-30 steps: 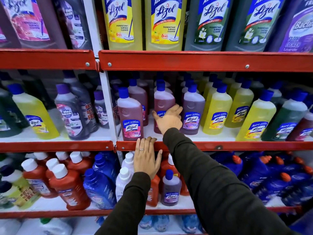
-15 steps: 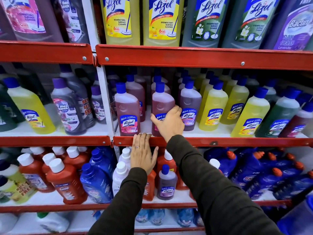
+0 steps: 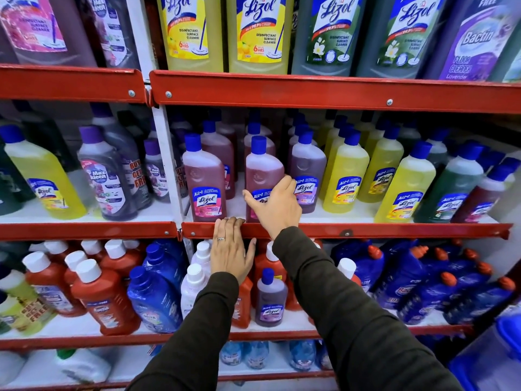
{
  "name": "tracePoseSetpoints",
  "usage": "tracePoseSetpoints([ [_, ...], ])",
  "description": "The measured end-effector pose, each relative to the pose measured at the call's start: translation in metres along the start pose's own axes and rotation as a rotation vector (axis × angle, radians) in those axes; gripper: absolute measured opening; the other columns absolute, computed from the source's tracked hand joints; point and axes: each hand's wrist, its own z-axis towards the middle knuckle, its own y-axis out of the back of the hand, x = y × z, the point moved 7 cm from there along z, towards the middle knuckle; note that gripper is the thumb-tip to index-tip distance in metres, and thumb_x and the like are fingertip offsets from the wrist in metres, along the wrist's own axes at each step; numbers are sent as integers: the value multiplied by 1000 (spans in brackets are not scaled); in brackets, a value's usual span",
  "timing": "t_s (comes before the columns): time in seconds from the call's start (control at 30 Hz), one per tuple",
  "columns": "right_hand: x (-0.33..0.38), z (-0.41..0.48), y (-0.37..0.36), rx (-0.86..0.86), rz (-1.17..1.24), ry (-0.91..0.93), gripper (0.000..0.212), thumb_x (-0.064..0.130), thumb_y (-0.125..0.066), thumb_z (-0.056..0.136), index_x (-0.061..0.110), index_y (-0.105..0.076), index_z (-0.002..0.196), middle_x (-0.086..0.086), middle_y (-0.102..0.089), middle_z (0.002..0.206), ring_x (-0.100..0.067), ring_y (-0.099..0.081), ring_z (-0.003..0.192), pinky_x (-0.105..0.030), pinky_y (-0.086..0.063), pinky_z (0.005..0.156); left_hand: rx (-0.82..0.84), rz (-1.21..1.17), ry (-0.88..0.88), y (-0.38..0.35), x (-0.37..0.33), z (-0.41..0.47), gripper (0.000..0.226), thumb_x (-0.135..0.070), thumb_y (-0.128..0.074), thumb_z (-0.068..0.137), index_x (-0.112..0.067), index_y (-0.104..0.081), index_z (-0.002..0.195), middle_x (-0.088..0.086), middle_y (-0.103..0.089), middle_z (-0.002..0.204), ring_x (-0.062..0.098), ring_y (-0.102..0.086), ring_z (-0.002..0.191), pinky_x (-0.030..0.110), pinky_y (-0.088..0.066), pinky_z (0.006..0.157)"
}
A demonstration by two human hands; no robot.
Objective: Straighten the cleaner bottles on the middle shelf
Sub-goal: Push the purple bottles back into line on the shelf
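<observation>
Right hand (image 3: 275, 206) grips pink bottle (image 3: 262, 170), hiding its label; left hand (image 3: 228, 249) rests open.

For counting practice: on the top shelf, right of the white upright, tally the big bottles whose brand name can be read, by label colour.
Yellow-label Lizol bottles: 2
Green-label Lizol bottles: 2
Purple-label Bactin bottle: 1
Total: 5
</observation>
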Motion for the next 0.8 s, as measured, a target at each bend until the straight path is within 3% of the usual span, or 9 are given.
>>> tracePoseSetpoints([
  [0.1,-8,-3,10,-91,153,1,99,82,-52,85,7,-40,149,-12,-50,140,-30,-60,127,-46,-59,98,-7,-26,-4,0,1,-1,54,-45,-44,94,-7,-50,131,14,-56,134,31,-49,131,41,-21,122],
  [0.17,-21,-3,23,-234,256,-25,86,70,-46,96,8,-39,155,-14,-47,145,-30,-53,134,-49,-50,110,-15,-33,-8,1,0,-1,54,-45,-42,94,-7,-50,131,14,-57,133,31,-49,131,42,-24,122],
  [0.27,-43,7,37,-370,275,-139,71,51,-52,102,8,-38,156,-18,-44,149,-34,-48,137,-49,-41,113,-15,-30,-5,1,0,-1,54,-46,-40,94,-7,-50,131,14,-57,133,31,-49,131,43,-26,121],
  [0.4,-59,32,29,-186,141,-230,96,49,-70,93,3,-22,163,-23,-33,160,-40,-37,147,-47,-35,118,-7,-22,-10,-1,-1,0,54,-45,-42,94,-8,-49,132,13,-56,134,31,-48,131,42,-20,122],
  [0.5,-66,46,19,-76,93,-262,110,48,-76,89,4,-10,166,-24,-34,160,-43,-41,142,-48,-38,115,3,-18,-7,-1,-1,0,54,-45,-41,94,-8,-50,132,13,-56,133,31,-49,131,40,-16,122],
  [0.8,-75,58,7,11,118,-233,111,44,-76,90,1,-7,165,-26,-40,153,-47,-58,129,-49,-51,106,20,3,0,-4,1,0,54,-46,-42,95,-9,-49,134,12,-55,135,29,-47,133,41,-21,123],
])
